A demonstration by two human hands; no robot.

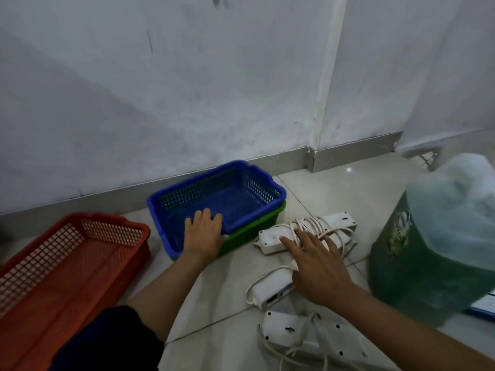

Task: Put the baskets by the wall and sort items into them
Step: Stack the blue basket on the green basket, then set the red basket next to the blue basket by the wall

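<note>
our left hand gripping blue basket rim, nested in green basket; our right hand spread flat over white power strip; red basket left

A large green water jug stands on the pale tiled floor near the scuffed white wall.

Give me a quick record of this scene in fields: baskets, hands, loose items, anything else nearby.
baskets: blue basket nested in green basket near the wall; red basket to their left
basket contents: none visible
left hand: gripping the blue basket's near rim
right hand: open, on the white power strips
loose items: several power strips with wound cords on the floor
nearby: green container at right
</note>
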